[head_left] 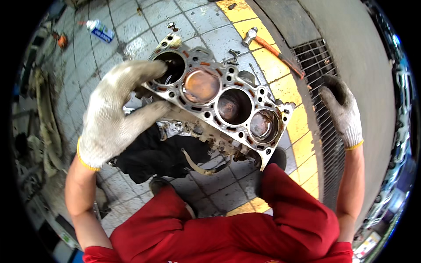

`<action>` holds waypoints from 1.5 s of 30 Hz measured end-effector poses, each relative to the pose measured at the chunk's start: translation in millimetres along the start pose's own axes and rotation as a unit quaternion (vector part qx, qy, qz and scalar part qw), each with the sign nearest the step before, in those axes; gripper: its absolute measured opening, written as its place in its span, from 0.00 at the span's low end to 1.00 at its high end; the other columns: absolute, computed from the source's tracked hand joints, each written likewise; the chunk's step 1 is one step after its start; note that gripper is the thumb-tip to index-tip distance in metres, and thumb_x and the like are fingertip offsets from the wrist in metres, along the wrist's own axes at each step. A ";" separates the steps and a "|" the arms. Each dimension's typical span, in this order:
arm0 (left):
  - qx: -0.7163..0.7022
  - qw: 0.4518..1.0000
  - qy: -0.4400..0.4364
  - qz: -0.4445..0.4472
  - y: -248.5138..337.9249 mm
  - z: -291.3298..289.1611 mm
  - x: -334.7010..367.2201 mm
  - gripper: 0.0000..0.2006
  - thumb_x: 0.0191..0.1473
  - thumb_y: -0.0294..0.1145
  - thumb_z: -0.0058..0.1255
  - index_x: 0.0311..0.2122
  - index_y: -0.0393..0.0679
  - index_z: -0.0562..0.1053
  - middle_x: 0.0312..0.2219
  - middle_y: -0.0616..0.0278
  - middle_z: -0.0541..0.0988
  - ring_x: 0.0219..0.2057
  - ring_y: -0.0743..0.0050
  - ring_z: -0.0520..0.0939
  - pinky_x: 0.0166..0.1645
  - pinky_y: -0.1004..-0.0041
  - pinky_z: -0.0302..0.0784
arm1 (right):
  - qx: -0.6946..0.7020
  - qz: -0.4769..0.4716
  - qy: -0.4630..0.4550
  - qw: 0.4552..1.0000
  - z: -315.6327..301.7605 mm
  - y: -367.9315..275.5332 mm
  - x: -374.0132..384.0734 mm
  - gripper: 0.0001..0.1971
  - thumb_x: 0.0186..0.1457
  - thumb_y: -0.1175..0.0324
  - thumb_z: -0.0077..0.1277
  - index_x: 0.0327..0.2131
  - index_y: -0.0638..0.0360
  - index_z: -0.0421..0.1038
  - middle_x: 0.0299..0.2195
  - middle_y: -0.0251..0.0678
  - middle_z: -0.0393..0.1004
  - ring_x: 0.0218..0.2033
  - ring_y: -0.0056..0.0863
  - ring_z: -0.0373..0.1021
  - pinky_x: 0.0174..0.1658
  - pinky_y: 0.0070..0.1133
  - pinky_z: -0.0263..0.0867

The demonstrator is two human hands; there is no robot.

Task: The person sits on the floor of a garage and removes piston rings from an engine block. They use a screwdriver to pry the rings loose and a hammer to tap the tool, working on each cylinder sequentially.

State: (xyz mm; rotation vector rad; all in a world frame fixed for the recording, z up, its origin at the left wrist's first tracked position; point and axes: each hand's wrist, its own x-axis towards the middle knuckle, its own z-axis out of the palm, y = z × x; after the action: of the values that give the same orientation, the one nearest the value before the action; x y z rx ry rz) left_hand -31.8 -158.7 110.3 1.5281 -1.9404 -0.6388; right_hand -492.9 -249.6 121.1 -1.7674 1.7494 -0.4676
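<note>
A metal engine block [210, 109] sits tilted on the floor between my feet, its row of cylinder bores facing up. A brown-stained piston top [201, 86] nearly fills one bore, while the others look deeper. My left hand [118, 103], in a whitish knit glove, grips the block's left end. Its fingers reach into the leftmost bore and the thumb presses the near side, so the fingertips are hidden. Off to the right, away from the block, my gloved right hand [341, 105] hangs over the floor grating, loosely curled with a gap between thumb and fingers; nothing shows in it.
An orange-handled hammer [274, 52] lies beyond the block, near the metal floor grating [322, 65]. A spray can [100, 30] lies at far left. Dark cloth [158, 153] is bunched near the block. Small metal pieces [233, 57] lie behind it. Car parts line the left edge.
</note>
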 end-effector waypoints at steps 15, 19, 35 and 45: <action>0.205 0.948 -0.101 -0.221 87.9 23.7 0.2 0.37 0.44 0.26 0.75 0.63 0.37 0.75 0.53 0.49 0.83 0.50 0.53 0.86 0.56 0.61 0.84 | -0.062 -0.128 -0.138 0.980 101.9 141.1 36.7 0.18 0.69 0.56 0.55 0.52 0.59 0.79 0.46 0.51 0.82 0.50 0.50 0.79 0.53 0.40 0.75; 0.212 0.931 -0.096 -0.281 95.1 31.8 -0.9 0.36 0.46 0.23 0.73 0.63 0.36 0.75 0.53 0.49 0.83 0.52 0.55 0.86 0.58 0.62 0.83 | -0.022 -0.124 -0.169 0.977 116.3 155.4 45.1 0.19 0.68 0.55 0.57 0.52 0.61 0.79 0.46 0.50 0.82 0.49 0.51 0.79 0.53 0.39 0.75; 0.250 0.921 -0.147 -0.259 98.2 60.0 56.9 0.54 0.34 0.33 0.86 0.69 0.35 0.68 0.61 0.43 0.77 0.58 0.47 0.84 0.61 0.59 0.83 | 0.085 -0.115 -0.092 0.985 158.0 215.2 66.0 0.37 0.59 0.72 0.58 0.72 0.56 0.65 0.47 0.48 0.80 0.41 0.39 0.81 0.43 0.36 0.78; 0.346 0.895 -0.137 -0.247 108.1 92.5 87.0 0.44 0.41 0.28 0.74 0.66 0.33 0.68 0.55 0.45 0.79 0.49 0.51 0.88 0.56 0.62 0.85 | 0.645 0.101 -0.194 0.732 92.0 211.2 106.2 0.24 0.79 0.56 0.41 0.59 0.73 0.63 0.38 0.49 0.75 0.10 0.24 0.70 0.09 0.18 0.71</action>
State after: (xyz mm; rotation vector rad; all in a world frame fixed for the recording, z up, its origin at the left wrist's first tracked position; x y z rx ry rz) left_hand -186.5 -217.3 130.7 2.5479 -2.1179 -0.3795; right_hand -590.6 -327.9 -99.5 -0.5609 0.8114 -0.8473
